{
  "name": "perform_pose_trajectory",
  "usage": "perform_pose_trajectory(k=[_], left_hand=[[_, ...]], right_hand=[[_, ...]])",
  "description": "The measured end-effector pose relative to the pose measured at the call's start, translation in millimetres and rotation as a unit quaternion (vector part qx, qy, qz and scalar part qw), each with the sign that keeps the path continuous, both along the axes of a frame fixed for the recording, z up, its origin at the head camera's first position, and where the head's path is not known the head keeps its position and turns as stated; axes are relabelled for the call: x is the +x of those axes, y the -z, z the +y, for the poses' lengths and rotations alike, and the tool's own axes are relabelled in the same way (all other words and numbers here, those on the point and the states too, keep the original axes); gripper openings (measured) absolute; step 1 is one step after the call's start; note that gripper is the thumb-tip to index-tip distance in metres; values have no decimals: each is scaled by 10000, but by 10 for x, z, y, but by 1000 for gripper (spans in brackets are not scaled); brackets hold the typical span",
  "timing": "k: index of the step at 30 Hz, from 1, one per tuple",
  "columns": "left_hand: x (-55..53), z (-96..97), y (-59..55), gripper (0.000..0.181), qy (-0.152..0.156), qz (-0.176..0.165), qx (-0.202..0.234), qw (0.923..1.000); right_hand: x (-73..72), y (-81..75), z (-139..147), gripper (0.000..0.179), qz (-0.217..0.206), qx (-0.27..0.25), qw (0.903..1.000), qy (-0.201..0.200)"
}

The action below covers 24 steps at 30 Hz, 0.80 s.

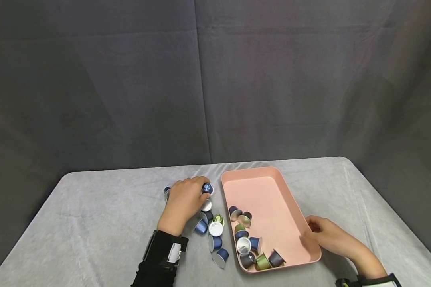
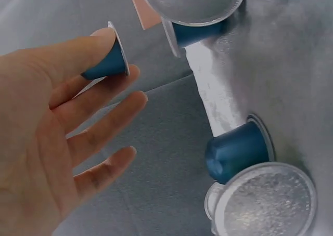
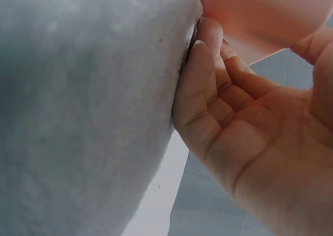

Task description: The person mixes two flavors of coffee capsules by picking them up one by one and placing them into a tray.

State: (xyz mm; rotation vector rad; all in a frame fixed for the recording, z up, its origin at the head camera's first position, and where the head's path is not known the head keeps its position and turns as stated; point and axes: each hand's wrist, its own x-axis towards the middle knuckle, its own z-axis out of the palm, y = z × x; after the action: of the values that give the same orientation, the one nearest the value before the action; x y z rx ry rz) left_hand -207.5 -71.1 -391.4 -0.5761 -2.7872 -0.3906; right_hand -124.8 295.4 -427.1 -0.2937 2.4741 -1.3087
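My left hand (image 1: 184, 201) pinches a blue coffee capsule (image 2: 108, 63) between thumb and index finger, its other fingers spread apart. Below and beside it on the cloth lies a loose group of capsules: blue ones (image 1: 201, 227), a green one (image 1: 218, 219) and some with silver lids (image 1: 216, 229) facing up. At the right edge of a pink tray (image 1: 269, 199), my right hand (image 1: 332, 237) holds the rim, thumb on the wall and fingers curled low against the outside. Inside the tray, blue, green (image 1: 262, 262) and dark capsules (image 1: 276, 258) gather along the left and near sides.
A light grey cloth (image 1: 93, 231) covers the table, whose rounded far corners show. Behind it hangs a dark grey curtain (image 1: 129, 99). Another blue capsule (image 1: 167, 191) peeks out left of my left hand.
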Motion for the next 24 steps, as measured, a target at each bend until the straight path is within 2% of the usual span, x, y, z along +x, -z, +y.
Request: perform_pose_trajectory(k=[5,12,24], left_hand=[[30,22,-26,33,75,109,42,9999],[63,81,-22,32,418,376,143,9983],[92,132,-34,30,754,631,224,9949]], right_hand=[[-1,-6,-25,27,4,128,9999,70],[-3,-12,-32,27,5,137,9999,58],[-1,-30,-63,28,6,107,9999,45]])
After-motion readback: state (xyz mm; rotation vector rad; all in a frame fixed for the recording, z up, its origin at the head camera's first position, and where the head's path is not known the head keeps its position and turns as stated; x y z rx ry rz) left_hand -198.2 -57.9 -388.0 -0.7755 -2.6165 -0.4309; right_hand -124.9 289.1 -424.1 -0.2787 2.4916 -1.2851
